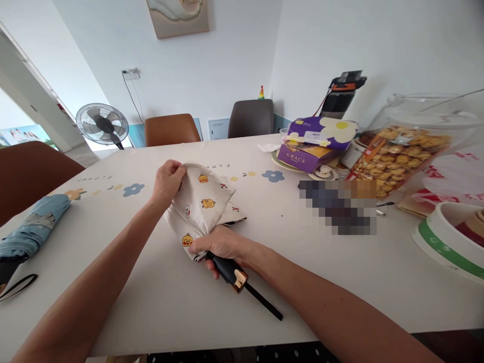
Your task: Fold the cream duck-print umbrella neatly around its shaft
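A white folding umbrella (pixel 207 201) printed with yellow cartoon ducks lies loosely gathered over the table, its cloth panels partly spread. My left hand (pixel 169 180) pinches the cloth at the upper left edge. Wrapped around the lower end of the canopy, just above the black handle (pixel 227 272), is my right hand (pixel 225 244). The handle has a gold-coloured button section, and a black strap (pixel 264 301) trails from it toward the front right. Some of the right fingers are hidden under the umbrella.
A folded blue umbrella (pixel 36 227) lies at the left. Purple boxes (pixel 308 157), a black bottle (pixel 340 98), a big clear jar (pixel 419 111), a bag of round snacks (pixel 406 156) and a wide tape roll (pixel 434 242) crowd the right. Chairs (pixel 172 129) and a fan (pixel 103 123) stand beyond.
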Demonstrator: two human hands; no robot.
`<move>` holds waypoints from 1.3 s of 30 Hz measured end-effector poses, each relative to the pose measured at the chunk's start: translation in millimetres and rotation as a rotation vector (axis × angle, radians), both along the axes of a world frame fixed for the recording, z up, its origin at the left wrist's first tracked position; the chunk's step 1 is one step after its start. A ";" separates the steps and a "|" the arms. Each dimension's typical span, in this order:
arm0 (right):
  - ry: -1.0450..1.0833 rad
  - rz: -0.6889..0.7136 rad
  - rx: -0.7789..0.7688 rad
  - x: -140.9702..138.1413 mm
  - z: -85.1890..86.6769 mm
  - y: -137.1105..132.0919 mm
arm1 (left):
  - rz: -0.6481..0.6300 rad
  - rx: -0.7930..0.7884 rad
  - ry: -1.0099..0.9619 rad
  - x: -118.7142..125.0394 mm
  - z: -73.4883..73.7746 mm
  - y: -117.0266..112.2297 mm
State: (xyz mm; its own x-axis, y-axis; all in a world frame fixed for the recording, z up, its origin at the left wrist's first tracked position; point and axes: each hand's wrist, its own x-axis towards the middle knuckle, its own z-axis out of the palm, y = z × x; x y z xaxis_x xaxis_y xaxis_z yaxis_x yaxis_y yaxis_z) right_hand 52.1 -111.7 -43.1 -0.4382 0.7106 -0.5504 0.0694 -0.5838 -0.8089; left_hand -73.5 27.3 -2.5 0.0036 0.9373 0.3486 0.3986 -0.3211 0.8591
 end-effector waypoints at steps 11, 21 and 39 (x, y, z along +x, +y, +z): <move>0.063 -0.053 0.031 0.9 -0.5 -0.1 | -0.233 -0.076 -0.190 -9.7 11.1 -1.9; 0.086 -0.200 0.028 0.3 2.0 3.8 | -0.137 -0.024 -0.291 -25.6 18.7 12.1; 0.145 -0.380 0.047 9.3 4.8 10.8 | -0.155 -0.373 -0.679 -37.8 -15.0 35.7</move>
